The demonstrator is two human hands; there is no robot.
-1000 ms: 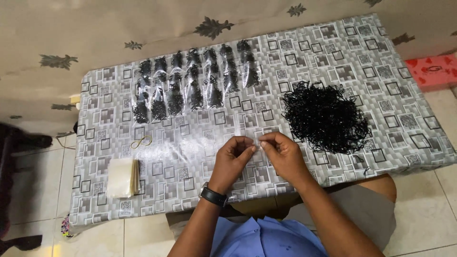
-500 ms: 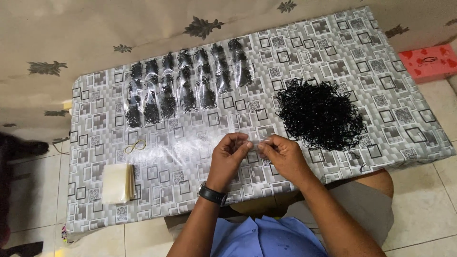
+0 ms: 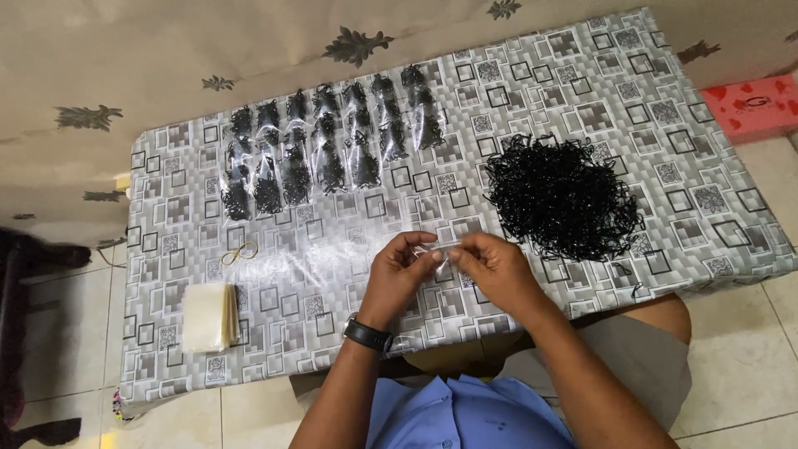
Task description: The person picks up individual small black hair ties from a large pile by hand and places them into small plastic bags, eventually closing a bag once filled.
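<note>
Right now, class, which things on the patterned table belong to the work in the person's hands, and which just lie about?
In use: small clear plastic bag between left hand and right hand; heap of black elastic bands; rows of filled clear bags; stack of empty bags.
Lying about: tan rubber band; red box.

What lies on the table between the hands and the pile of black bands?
Nothing visible. The right hand and left hand together pinch a small clear bag above the table. The pile of black bands sits just beyond the right hand, with only bare patterned covering between them.
</note>
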